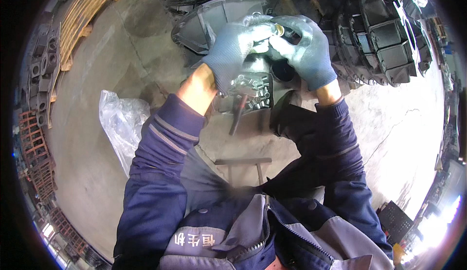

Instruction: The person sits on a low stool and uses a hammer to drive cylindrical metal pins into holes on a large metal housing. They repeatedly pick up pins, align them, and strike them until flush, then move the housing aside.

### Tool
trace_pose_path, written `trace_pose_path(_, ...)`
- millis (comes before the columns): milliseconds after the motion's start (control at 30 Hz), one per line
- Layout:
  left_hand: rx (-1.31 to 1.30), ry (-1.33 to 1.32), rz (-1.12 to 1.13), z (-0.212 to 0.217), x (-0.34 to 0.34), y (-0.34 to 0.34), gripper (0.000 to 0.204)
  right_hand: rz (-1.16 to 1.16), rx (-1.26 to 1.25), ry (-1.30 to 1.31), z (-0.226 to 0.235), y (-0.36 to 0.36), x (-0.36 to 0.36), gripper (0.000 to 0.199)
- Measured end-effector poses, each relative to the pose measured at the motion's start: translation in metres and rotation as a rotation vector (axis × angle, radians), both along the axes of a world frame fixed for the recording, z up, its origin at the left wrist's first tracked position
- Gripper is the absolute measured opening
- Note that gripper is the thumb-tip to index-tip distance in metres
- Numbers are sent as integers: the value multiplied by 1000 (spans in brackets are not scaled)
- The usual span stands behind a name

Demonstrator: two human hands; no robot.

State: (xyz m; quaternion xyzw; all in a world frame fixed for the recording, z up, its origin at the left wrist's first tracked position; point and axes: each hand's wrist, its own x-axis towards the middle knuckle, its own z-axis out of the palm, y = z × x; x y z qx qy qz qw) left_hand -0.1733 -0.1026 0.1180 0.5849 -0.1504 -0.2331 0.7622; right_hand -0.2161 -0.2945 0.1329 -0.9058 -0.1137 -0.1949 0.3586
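My hands, in blue-grey gloves, meet over dark metal castings at the top middle. A small brass-coloured metal ring [279, 30] shows at the fingertips of my left hand [234, 45], whose fingers are closed around it. Beside it, my right hand [309, 48] curls its thumb and fingers about something dark that I cannot make out. Glare whitens the gloves there. Below the hands stands a dark tray [270, 86] of several short metal sleeves [258, 94]. A hammer [238, 114] lies across its left side, handle toward me.
A ribbed, curved metal casting [194, 27] lies just beyond my left hand. More dark castings [374, 31] are stacked at the right. Clear plastic film [124, 119] rests on the floor at left, near a wooden pallet [80, 22]. A small stool-like frame [243, 162] stands between my legs.
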Motion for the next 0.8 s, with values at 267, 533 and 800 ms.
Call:
trace_pose_path(267,-110,124,-25,-12,-5,0,27,-44,-219,-56,3,2,-2,38)
trace_pose_path(533,-185,32,-23,-15,1,-4,33,-19,-292,-162,2,-3,-3,31)
trace_pose_path(800,-17,66,-21,1,6,-2,36,32,-281,-175,-11,-7,-2,29)
